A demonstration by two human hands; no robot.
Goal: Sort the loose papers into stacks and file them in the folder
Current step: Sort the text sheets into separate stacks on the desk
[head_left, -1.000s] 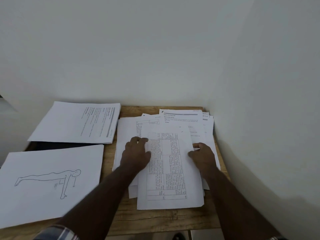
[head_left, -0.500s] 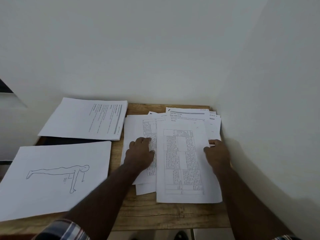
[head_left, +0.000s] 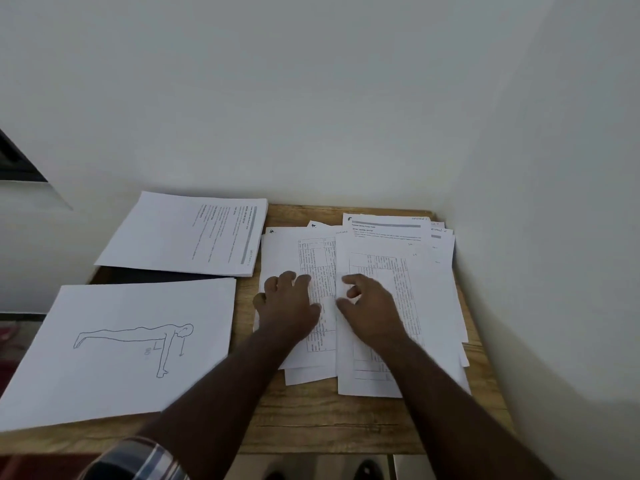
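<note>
A loose pile of printed papers (head_left: 436, 271) covers the right half of the small wooden table (head_left: 332, 424). My left hand (head_left: 289, 304) rests flat on a table-printed sheet (head_left: 282, 254) at the pile's left side. My right hand (head_left: 372, 310) lies on the top sheet with a table (head_left: 433, 327), its fingers loosely bent near that sheet's left edge. A stack of text pages (head_left: 187, 233) sits at the back left. A stack topped by a push-up drawing (head_left: 128, 344) lies at the front left. A dark folder (head_left: 138, 274) shows between those two stacks, mostly hidden.
White walls close in behind the table and on its right side. A dark window frame (head_left: 17, 157) is at the far left. Bare wood shows along the table's front edge. Floor and shoes are visible below the table.
My right hand has moved left from the top sheet's right edge onto its left part, beside my left hand. The camera view shifted, so everything sits further right in frame.
</note>
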